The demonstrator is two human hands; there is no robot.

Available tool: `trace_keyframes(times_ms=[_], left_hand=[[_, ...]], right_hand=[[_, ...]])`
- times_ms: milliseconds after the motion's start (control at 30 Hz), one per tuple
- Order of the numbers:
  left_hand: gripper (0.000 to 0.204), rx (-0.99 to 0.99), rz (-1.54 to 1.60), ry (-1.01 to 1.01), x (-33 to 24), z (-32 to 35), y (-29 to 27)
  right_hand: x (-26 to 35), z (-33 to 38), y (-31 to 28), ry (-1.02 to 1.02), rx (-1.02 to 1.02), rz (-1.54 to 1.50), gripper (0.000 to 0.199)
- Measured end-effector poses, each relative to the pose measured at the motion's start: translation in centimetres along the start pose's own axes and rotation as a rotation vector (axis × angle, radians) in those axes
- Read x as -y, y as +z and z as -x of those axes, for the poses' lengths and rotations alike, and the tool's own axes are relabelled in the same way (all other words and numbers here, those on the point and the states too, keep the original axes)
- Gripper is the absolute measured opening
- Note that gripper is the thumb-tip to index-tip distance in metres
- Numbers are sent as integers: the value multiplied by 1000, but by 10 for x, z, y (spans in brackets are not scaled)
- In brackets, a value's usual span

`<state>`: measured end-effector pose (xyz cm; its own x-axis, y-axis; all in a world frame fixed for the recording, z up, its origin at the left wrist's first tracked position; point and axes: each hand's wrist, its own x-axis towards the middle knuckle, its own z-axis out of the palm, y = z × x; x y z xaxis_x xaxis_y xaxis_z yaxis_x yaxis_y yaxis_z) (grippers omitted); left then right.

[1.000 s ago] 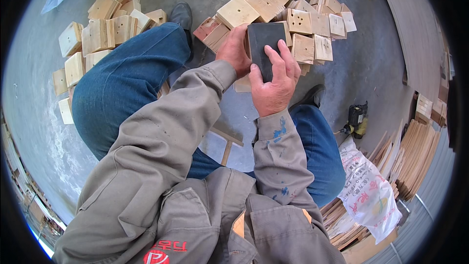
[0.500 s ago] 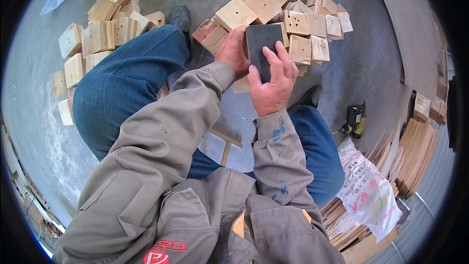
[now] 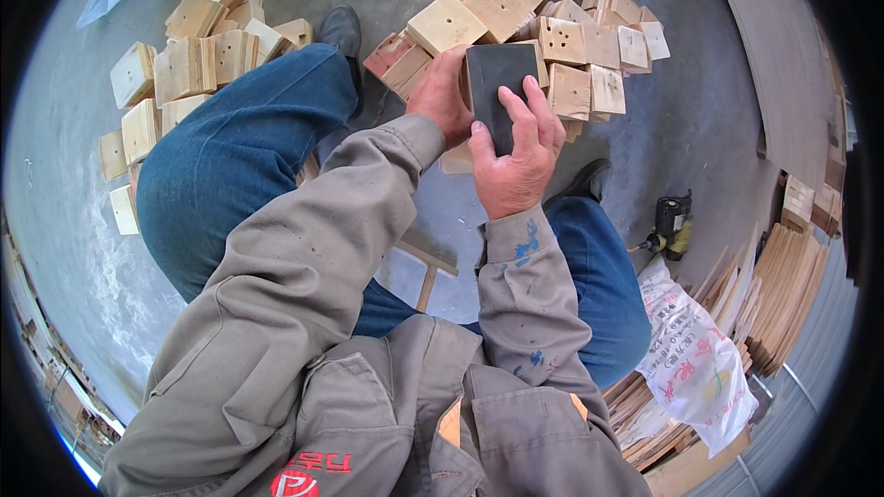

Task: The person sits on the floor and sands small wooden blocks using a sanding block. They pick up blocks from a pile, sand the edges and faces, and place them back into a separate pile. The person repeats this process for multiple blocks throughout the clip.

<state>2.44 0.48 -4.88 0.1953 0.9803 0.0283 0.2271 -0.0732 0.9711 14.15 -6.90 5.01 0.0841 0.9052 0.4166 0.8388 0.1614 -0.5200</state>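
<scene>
While the floor (image 3: 704, 129) is supporting the work area, the far pile (image 3: 562, 41) of wood is standing ahead of both hands and the left pile (image 3: 184, 64) is lying beyond the left knee. To the right, a white sack (image 3: 700, 359) is covering part of some wood strips (image 3: 783, 285), and a tool (image 3: 677, 225) is lying on the floor near the right leg.

The block (image 3: 488, 83), dark-faced, is sitting between the hands, in front of the far pile in view; whether anything is supporting it from below cannot be told. Its long axis is running away from the body, the far end leaning slightly left.

The left hand (image 3: 442, 97) is clasping the block's left side. The right hand (image 3: 522, 161) is lying at its near right, thumb and fingers (image 3: 517, 115) spreading over the dark face; whether it is gripping cannot be told. Neither hand is nearer: both are touching the block.
</scene>
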Motion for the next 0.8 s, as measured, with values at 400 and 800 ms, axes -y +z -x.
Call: trace_keyframes(times_ms=[400, 800], left_hand=[[77, -21, 32, -8, 0, -2, 1], [68, -6, 58, -37, 2, -2, 6]], right_hand=[[-2, 0, 1, -16, -16, -25, 60], [-4, -2, 0, -7, -39, -55, 58]])
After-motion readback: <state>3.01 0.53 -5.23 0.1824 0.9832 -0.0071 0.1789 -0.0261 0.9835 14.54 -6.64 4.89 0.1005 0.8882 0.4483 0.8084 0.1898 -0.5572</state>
